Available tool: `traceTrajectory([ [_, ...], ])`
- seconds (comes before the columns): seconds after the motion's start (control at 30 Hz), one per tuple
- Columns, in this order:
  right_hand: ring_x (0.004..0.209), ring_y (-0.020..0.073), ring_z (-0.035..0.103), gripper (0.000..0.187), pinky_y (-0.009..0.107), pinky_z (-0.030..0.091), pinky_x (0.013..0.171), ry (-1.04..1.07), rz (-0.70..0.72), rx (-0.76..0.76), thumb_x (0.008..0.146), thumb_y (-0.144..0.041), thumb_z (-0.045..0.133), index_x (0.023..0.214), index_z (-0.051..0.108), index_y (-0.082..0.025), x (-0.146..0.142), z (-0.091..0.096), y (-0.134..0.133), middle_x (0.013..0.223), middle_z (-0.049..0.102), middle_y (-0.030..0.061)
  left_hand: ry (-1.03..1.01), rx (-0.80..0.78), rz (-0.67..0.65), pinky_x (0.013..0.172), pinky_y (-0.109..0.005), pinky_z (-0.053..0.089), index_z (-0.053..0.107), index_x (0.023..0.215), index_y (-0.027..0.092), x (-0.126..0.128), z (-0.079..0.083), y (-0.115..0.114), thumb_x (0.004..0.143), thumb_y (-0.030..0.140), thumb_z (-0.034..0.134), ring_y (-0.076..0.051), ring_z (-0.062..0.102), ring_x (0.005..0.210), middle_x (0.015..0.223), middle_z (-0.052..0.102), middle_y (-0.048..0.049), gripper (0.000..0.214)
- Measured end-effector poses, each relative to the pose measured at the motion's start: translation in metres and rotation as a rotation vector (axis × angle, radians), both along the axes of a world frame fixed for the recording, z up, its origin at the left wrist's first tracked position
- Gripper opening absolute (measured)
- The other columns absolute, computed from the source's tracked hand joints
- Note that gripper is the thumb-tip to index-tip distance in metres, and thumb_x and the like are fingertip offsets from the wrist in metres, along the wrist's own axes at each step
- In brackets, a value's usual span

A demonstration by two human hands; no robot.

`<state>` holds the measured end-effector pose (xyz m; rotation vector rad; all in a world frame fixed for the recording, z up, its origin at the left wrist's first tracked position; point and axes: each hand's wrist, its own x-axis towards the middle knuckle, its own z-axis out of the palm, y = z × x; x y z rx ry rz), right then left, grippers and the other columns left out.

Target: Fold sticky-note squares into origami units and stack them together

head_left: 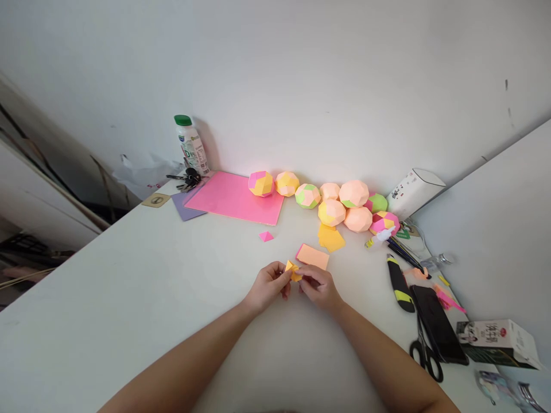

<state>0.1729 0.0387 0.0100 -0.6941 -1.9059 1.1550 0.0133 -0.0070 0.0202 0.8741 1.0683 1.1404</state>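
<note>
A small folded piece of orange paper point(293, 269) is pinched between both hands above the near middle of the table. My left hand point(270, 285) grips its left side between thumb and fingers. On the other side, my right hand point(319, 287) holds the right edge with bent fingers; its lower fingers are partly hidden. Just beyond the hands lies a stack of peach and pink paper point(315, 256). Fanned orange sheets point(331, 237) rest behind that stack. A small pink folded piece point(266, 236) lies apart, farther left.
Several faceted paper balls point(353, 194) line the wall beside a large pink sheet point(236, 198). A bottle point(191, 146) and keys point(189, 179) stand back left. To the right lie a cutter point(400, 284), scissors point(425, 355), a phone point(439, 325) and a carton point(495, 342).
</note>
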Motion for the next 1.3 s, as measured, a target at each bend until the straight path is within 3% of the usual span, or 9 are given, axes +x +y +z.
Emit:
traceTrajectory([
  [0.3, 0.058, 0.0143, 0.057, 0.013, 0.029, 0.051, 0.048, -0.022, -0.03, 0.055, 0.082, -0.025, 0.056, 0.087, 0.068, -0.022, 0.0, 0.0008, 0.0012, 0.084, 0.063, 0.0071, -0.018, -0.002, -0.002, 0.042, -0.021, 0.04, 0.049, 0.075, 0.016, 0.0008, -0.0031, 0.0004, 0.078, 0.05, 0.054, -0.01, 0.05, 0.04, 0.048, 0.055, 0.0041, 0.034],
  [0.53, 0.065, 0.0156, 0.057, 0.011, 0.03, 0.053, 0.055, -0.028, -0.043, 0.081, 0.079, -0.025, 0.06, 0.084, 0.07, -0.023, -0.0005, -0.0004, 0.0016, 0.082, 0.059, 0.0067, 0.039, 0.004, -0.053, 0.043, -0.021, 0.037, 0.058, 0.099, 0.015, 0.002, 0.0032, -0.0032, 0.081, 0.045, 0.05, -0.007, 0.047, 0.041, 0.057, 0.051, 0.0044, 0.036],
  [0.93, 0.057, 0.0126, 0.055, 0.007, 0.028, 0.049, 0.055, 0.068, -0.019, -0.27, 0.077, -0.026, 0.063, 0.076, 0.063, -0.02, -0.0007, 0.0014, 0.0018, 0.07, 0.057, 0.0014, 0.086, 0.111, -0.157, 0.047, -0.022, 0.036, 0.059, 0.103, 0.018, 0.0, 0.0005, -0.0055, 0.084, 0.035, 0.045, -0.006, 0.046, 0.046, 0.077, 0.055, -0.0007, 0.029],
  [1.17, 0.054, 0.0122, 0.056, 0.018, 0.027, 0.05, 0.054, 0.081, -0.051, -0.4, 0.074, -0.031, 0.065, 0.076, 0.052, -0.019, -0.0004, 0.0023, 0.0012, 0.064, 0.056, -0.0014, 0.121, 0.102, -0.15, 0.048, -0.023, 0.037, 0.058, 0.104, 0.018, 0.0013, 0.0011, -0.0062, 0.082, 0.037, 0.048, -0.008, 0.048, 0.048, 0.079, 0.058, -0.0023, 0.031],
  [1.3, 0.055, 0.0098, 0.056, 0.023, 0.025, 0.049, 0.054, 0.1, -0.069, -0.428, 0.077, -0.031, 0.062, 0.088, 0.045, -0.021, 0.0008, 0.0001, 0.0006, 0.079, 0.058, 0.0, 0.086, 0.091, -0.117, 0.049, -0.023, 0.038, 0.057, 0.105, 0.018, 0.0013, 0.0003, -0.0052, 0.083, 0.038, 0.047, -0.007, 0.048, 0.047, 0.077, 0.056, -0.0007, 0.03],
])
